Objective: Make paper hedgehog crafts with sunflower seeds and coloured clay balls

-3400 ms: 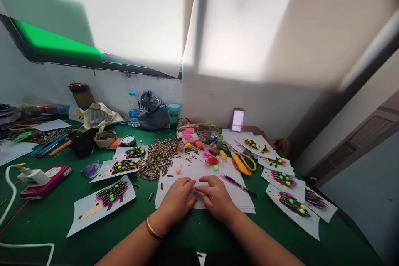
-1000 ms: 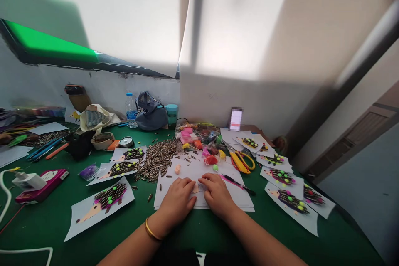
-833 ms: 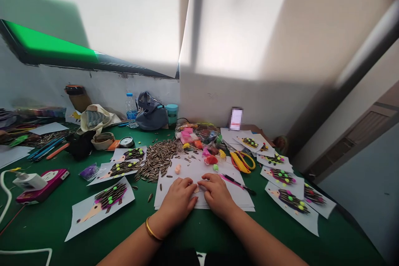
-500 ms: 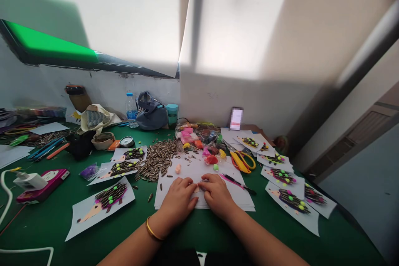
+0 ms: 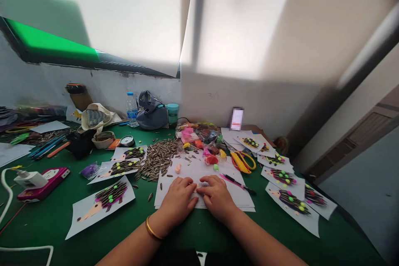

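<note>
In the middle, a stack of white paper [image 5: 187, 166] lies under both my hands. My left hand [image 5: 178, 196] rests on it with its fingers stretched forward and the thumb apart. My right hand [image 5: 216, 193] faces it, fingers bent and spread, the index fingertip against the paper. Between the fingertips sits a small peach-coloured piece [image 5: 195, 190], mostly hidden, that looks like modelling clay. Through the gap of my right fingers a greyish patch shows on the sheet. Beyond my left hand is a peach lump of clay [image 5: 178, 168]; a green clay ball [image 5: 216, 167] lies further right.
Sunflower seeds [image 5: 160, 153] are heaped behind the paper's left side. Bagged coloured clay [image 5: 199, 135] lies at the back. Yellow scissors [image 5: 241, 162] and a black pen [image 5: 238, 183] are to the right. Hedgehog pictures [image 5: 99, 205] line both sides. A magenta box [image 5: 43, 185] holds a plugged-in white charger.
My right fingers have spread a little, and a greyish patch now shows between them. The peach piece has shifted slightly left. My left hand has hardly moved.
</note>
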Demonstrator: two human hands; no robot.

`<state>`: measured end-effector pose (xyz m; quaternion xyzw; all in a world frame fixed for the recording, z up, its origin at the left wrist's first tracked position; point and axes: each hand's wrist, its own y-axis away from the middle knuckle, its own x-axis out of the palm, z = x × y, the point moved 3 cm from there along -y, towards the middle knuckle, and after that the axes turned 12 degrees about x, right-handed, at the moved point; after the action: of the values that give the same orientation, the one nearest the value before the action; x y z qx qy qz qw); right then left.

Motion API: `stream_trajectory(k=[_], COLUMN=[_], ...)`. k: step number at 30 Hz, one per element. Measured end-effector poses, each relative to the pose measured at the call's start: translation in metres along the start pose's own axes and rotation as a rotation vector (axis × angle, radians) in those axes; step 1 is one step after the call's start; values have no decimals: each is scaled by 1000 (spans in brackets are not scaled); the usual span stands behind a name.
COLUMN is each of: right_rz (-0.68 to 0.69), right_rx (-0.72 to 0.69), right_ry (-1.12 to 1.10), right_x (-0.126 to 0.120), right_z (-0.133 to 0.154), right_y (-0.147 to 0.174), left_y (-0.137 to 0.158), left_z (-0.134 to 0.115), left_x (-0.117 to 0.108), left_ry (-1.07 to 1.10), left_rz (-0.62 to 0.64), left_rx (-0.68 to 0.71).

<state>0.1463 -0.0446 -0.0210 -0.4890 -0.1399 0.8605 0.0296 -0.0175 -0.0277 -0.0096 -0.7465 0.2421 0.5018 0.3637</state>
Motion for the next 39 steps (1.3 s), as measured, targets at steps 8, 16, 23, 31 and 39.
stream_trajectory(k=[8, 16, 23, 31, 39], right_rz=[-48, -17, -63, -19, -3], right_rx=[-16, 3, -4, 18, -38], right_ry=[-5, -20, -54, -60, -84], right_x=[0, 4, 2, 5, 4], right_z=[-4, -6, -9, -10, -11], right_y=[0, 1, 0, -1, 0], left_y=[0, 1, 1, 1, 0], left_z=[3, 2, 3, 3, 3], left_x=[1, 1, 0, 1, -1], left_ry=[16, 10, 13, 13, 15], left_rz=[-26, -30, -25, -15, -3], left_rx=[8, 11, 6, 0, 3])
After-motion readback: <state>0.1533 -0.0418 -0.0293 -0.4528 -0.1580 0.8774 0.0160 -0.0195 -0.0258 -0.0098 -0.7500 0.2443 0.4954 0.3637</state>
